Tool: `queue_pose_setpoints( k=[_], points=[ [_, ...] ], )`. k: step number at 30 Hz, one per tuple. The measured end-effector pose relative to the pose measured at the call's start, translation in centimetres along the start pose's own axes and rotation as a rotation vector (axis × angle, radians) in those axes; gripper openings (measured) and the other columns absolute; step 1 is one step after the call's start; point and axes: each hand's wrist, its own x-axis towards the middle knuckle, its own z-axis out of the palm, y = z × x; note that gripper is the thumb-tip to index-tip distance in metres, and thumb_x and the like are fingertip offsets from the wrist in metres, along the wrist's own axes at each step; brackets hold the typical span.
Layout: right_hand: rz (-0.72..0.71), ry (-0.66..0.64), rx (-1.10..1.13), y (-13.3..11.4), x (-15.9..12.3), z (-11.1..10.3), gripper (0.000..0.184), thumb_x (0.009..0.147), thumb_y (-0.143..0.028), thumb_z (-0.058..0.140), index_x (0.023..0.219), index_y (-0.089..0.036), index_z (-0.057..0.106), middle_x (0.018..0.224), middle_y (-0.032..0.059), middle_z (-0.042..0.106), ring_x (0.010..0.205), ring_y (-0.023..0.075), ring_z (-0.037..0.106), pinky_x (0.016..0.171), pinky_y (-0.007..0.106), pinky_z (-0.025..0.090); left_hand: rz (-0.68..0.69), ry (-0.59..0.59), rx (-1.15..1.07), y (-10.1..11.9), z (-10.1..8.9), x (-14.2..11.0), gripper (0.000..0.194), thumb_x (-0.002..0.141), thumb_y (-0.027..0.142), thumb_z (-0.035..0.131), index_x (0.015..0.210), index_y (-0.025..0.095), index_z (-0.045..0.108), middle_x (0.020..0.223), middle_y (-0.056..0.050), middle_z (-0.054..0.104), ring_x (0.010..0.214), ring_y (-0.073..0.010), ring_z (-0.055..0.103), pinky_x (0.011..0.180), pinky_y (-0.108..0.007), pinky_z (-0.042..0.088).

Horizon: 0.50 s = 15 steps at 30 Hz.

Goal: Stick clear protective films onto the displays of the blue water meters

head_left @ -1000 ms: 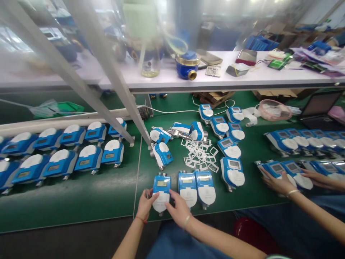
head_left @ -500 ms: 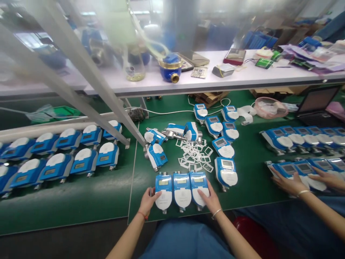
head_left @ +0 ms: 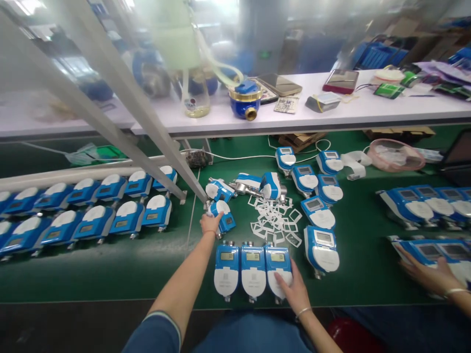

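Observation:
Three blue-and-white water meters stand side by side near the front edge, the left one point(head_left: 226, 274), the middle one point(head_left: 253, 275) and the right one point(head_left: 275, 257), displays facing up. My right hand point(head_left: 297, 290) grips the right meter, its thumb on the white cover and its fingers along the side. Farther forward and left, my left hand point(head_left: 210, 223) closes round a tilted water meter point(head_left: 227, 221); its fingers are partly hidden. Another tilted meter point(head_left: 220, 189) lies just behind that one. A heap of white rectangular frames point(head_left: 274, 220) lies beyond the row of three.
Loose meters point(head_left: 322, 250) spread to the right of the frames. Two rows of meters point(head_left: 127, 218) fill the left bench. A slanted metal post point(head_left: 154, 130) comes down beside my left hand. At right, a co-worker's hand point(head_left: 429, 274) touches other meters. A shelf point(head_left: 294, 117) spans the back.
My left hand has left the left end of the three-meter row and reached forward to the tilted meter. My right hand stays on the right meter. The view has shifted slightly.

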Motion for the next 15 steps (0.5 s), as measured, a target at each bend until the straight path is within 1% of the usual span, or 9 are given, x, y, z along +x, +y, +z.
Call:
queue_pose_setpoints(
  k=[2,4,5,6,8,10,12,14,15],
  points=[
    [-0.017,0.041,-0.009,-0.6,-0.1,-0.4,0.088,0.061,-0.060,0.067,0.133,-0.015,0.046,0.136,0.0195,0.050,0.129,0.0407,0.043,0.109,0.055,0.029,-0.036,-0.019,-0.024,1.3,0.6,1.4,0.036,0.089,0.034,0.059,0.121,0.017,0.055,0.123,-0.009,0.058,0.105,-0.0233,0.060,0.087,-0.044,0.052],
    [-0.057,0.061,0.003,-2.0,-0.5,-0.7,0.088,0.061,-0.061,0.065,0.131,-0.012,0.046,0.141,0.0224,0.042,0.136,0.0422,0.030,0.113,0.057,0.020,-0.081,-0.043,-0.074,1.7,0.3,2.0,0.036,0.089,0.034,0.059,0.121,0.017,0.055,0.122,-0.009,0.058,0.105,-0.0231,0.060,0.086,-0.044,0.052],
    [-0.084,0.042,0.019,-3.0,-0.9,-0.7,0.083,0.063,-0.061,0.064,0.129,-0.012,0.048,0.140,0.0225,0.042,0.136,0.0415,0.029,0.113,0.056,0.019,-0.105,-0.056,-0.107,1.6,-0.2,2.1,0.036,0.089,0.034,0.059,0.121,0.018,0.055,0.122,-0.009,0.058,0.104,-0.0230,0.060,0.086,-0.044,0.053],
    [-0.110,-0.003,0.042,-4.0,-1.4,-0.4,0.076,0.065,-0.059,0.064,0.125,-0.013,0.052,0.136,0.0216,0.047,0.134,0.0399,0.034,0.112,0.054,0.022,-0.129,-0.069,-0.145,1.4,-0.7,2.0,0.035,0.090,0.034,0.059,0.121,0.017,0.055,0.122,-0.009,0.058,0.104,-0.0228,0.061,0.085,-0.043,0.053],
    [-0.152,-0.160,0.103,-6.5,-2.8,1.0,0.058,0.068,-0.053,0.066,0.113,-0.018,0.061,0.121,0.0167,0.059,0.120,0.0355,0.050,0.106,0.048,0.035,-0.178,-0.097,-0.232,0.6,-2.1,1.4,0.035,0.090,0.034,0.058,0.121,0.017,0.055,0.121,-0.009,0.059,0.102,-0.0222,0.061,0.084,-0.043,0.053],
    [-0.162,-0.344,0.171,-8.9,-4.1,4.1,0.045,0.067,-0.048,0.071,0.104,-0.022,0.067,0.108,0.0110,0.067,0.105,0.0306,0.060,0.095,0.041,0.046,-0.225,-0.110,-0.330,-0.7,-3.6,0.3,0.035,0.090,0.034,0.058,0.120,0.017,0.055,0.120,-0.009,0.059,0.100,-0.0217,0.062,0.084,-0.043,0.054],
    [-0.120,-0.485,0.237,-11.0,-5.1,8.6,0.044,0.065,-0.044,0.075,0.102,-0.022,0.069,0.103,0.0087,0.069,0.098,0.0279,0.064,0.086,0.037,0.051,-0.264,-0.092,-0.430,-2.3,-5.0,-1.1,0.035,0.090,0.034,0.058,0.120,0.017,0.055,0.120,-0.009,0.059,0.100,-0.0215,0.062,0.083,-0.042,0.054],
    [-0.023,-0.575,0.293,-12.5,-5.8,13.5,0.044,0.070,-0.044,0.075,0.105,-0.018,0.066,0.101,0.0093,0.070,0.093,0.0256,0.066,0.082,0.038,0.053,-0.295,-0.041,-0.522,-4.5,-6.1,-2.9,0.035,0.091,0.035,0.057,0.121,0.017,0.054,0.120,-0.009,0.059,0.100,-0.0215,0.062,0.083,-0.043,0.054],
    [0.028,-0.609,0.318,-13.1,-6.1,15.8,0.041,0.077,-0.044,0.071,0.107,-0.017,0.065,0.102,0.0092,0.069,0.092,0.0239,0.066,0.081,0.039,0.053,-0.309,-0.010,-0.563,-5.6,-6.5,-3.9,0.036,0.091,0.035,0.057,0.121,0.017,0.054,0.120,-0.009,0.059,0.100,-0.0215,0.062,0.083,-0.042,0.054]
  ],
)
